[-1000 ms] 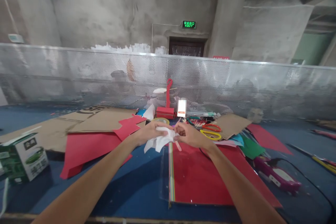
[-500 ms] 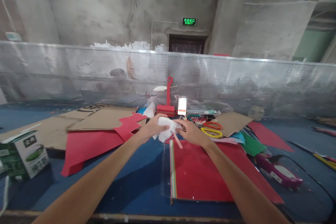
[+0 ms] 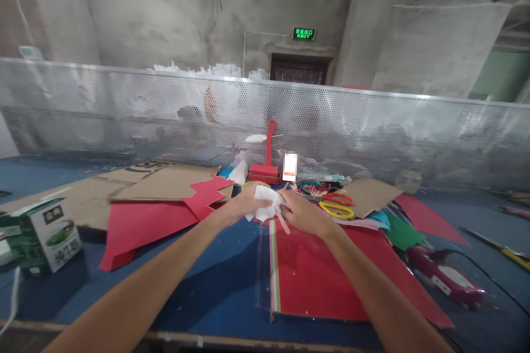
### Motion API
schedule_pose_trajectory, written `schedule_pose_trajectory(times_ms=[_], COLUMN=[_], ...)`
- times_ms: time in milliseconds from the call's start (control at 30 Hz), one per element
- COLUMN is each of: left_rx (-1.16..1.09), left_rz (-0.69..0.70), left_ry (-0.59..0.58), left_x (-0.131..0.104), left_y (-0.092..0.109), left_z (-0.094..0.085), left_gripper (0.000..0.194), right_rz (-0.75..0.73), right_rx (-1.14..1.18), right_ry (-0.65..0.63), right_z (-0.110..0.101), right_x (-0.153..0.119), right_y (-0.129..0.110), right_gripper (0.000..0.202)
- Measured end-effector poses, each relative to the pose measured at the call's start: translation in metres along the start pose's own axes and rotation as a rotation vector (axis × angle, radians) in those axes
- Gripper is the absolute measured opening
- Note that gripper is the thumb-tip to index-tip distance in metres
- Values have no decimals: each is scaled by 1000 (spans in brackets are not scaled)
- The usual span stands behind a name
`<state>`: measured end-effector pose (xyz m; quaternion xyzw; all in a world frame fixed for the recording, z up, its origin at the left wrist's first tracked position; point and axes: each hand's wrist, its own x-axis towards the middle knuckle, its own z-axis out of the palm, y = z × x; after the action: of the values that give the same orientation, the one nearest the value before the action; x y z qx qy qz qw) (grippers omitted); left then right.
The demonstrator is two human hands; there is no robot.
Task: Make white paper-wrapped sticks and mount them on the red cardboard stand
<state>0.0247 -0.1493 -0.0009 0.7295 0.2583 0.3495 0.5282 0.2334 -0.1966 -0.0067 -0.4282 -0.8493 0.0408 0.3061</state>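
Note:
A crumpled white tissue (image 3: pixel 265 204) is held between my two hands over the middle of the table. My left hand (image 3: pixel 245 203) is closed on its left side. On the right side the fingers of my right hand (image 3: pixel 295 208) pinch its edge. A thin pink strip (image 3: pixel 284 224) hangs just below the tissue; what holds it is hidden. Beneath my right forearm lies a stack of red sheets (image 3: pixel 323 276) with a striped coloured left edge. Behind my hands stands a red box (image 3: pixel 264 173) with an upright hooked piece (image 3: pixel 269 143).
Cardboard (image 3: pixel 157 185) and cut red paper (image 3: pixel 144 229) lie left, near a green-and-white carton (image 3: pixel 45 237). Yellow-handled scissors (image 3: pixel 336 209), a lit phone (image 3: pixel 290 167) and a purple device (image 3: pixel 447 278) are right of centre. A perforated metal screen (image 3: pixel 351 132) stands behind.
The view has shifted slightly, moving the scene a little to the right. My hands stay on the tissue, which looks slightly more bunched between them.

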Motion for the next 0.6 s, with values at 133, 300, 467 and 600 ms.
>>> schedule_pose_trajectory(times_ms=[133,300,467,600], left_rx=[26,15,-69,92], left_rz=[19,63,14,96], left_ry=[97,130,116,246], left_x=[-1,2,-2,0], left_y=[4,5,12,11], left_z=[1,1,10,12], left_gripper=[50,46,63,71], right_rz=[-53,-90,17,54], right_rx=[50,-49,-203,-231], right_ry=[-2,41,81,87], right_z=[3,7,10,10], right_x=[1,5,9,10], right_y=[-3,0,-2,-8], right_gripper=[58,74,70,73])
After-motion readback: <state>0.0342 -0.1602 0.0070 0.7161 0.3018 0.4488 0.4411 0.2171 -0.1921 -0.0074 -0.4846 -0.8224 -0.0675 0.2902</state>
